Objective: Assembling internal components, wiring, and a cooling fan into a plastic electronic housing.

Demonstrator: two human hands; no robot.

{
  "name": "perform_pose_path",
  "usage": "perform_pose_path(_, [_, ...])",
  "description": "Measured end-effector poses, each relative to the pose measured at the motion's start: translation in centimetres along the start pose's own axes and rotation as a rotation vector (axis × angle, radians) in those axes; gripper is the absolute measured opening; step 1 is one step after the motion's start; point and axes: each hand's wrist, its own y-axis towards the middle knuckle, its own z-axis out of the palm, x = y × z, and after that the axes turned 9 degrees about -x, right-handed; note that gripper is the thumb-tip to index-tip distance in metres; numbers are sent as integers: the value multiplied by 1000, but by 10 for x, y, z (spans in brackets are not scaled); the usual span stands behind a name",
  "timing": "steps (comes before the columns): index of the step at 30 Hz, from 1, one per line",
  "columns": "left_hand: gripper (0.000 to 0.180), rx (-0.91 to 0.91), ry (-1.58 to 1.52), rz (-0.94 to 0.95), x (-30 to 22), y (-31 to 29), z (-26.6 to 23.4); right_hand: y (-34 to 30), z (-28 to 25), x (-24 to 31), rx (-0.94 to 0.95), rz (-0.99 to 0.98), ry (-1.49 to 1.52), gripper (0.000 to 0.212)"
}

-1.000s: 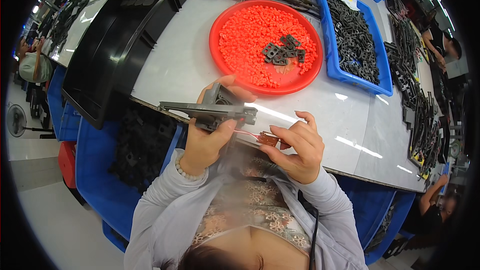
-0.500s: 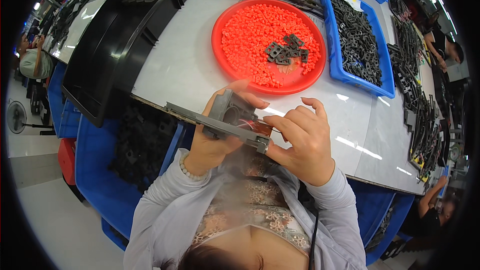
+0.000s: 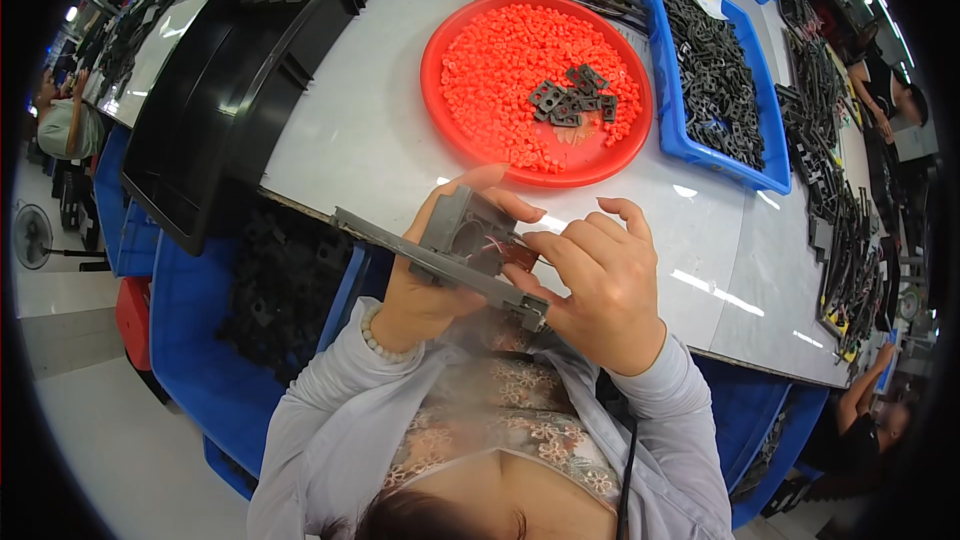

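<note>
Grey plastic housing and small board, held in two bare hands. The grey housing [image 3: 450, 258], a long flat bar with a boxy, hollowed block rising from it, is raised above the near edge of the counter [image 3: 345, 130], tilted so that the bar slopes down toward the right. The left hand [image 3: 420, 302] has its grip closed around the block and bar, fingertips wrapped over the block's far side; its thumb is largely hidden. The right hand [image 3: 603, 285] holds thumb and forefinger nearly together about a small brown board [image 3: 521, 255] at the block's open side, the other fingers lifted clear; the exact contact behind the forefinger cannot be told. Thin wires [image 3: 493, 243] show within the hollow.

Handling (judged): the housing is probably light and stiff, its smooth faces somewhat slippery, and is best taken around the block, where the bar exerts least leverage. The board is likely light but fragile; it is best pinched by its edges, leaving the fine, flexible wires unstrained.

Surroundings: beyond the hands stands a round red tray [image 3: 540, 179] of small red pieces [image 3: 500, 80] and dark blocks [image 3: 568, 103]; a blue bin [image 3: 779, 181] lies to its right, a black tray [image 3: 195, 150] at the counter's left edge.
</note>
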Motion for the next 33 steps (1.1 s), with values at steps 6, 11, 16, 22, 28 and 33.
perform_pose_path(6, [81, -51, -18, 6, -4, -5, 11, 1, 1, -2, 0, 35, 97, 17])
perform_pose_path(11, [88, -60, -17, 40, 0, -7, 13, 2, -4, -3, 6, -1, 106, 19])
perform_pose_path(16, [107, -145, 136, -88, -5, -10, 13, 3, 0, -2, -25, 16, 120, 22])
perform_pose_path(22, [96, -143, 7, -1, -1, -9, 16, 0, -3, -2, -17, 16, 101, 21])
perform_pose_path(28, [104, -172, 381, 18, -3, -13, 22, -3, 0, -3, -7, 13, 69, 20])
perform_pose_path(33, [103, -198, 211, -67, -6, -12, 22, -8, 9, -11, -88, 15, 183, 21])
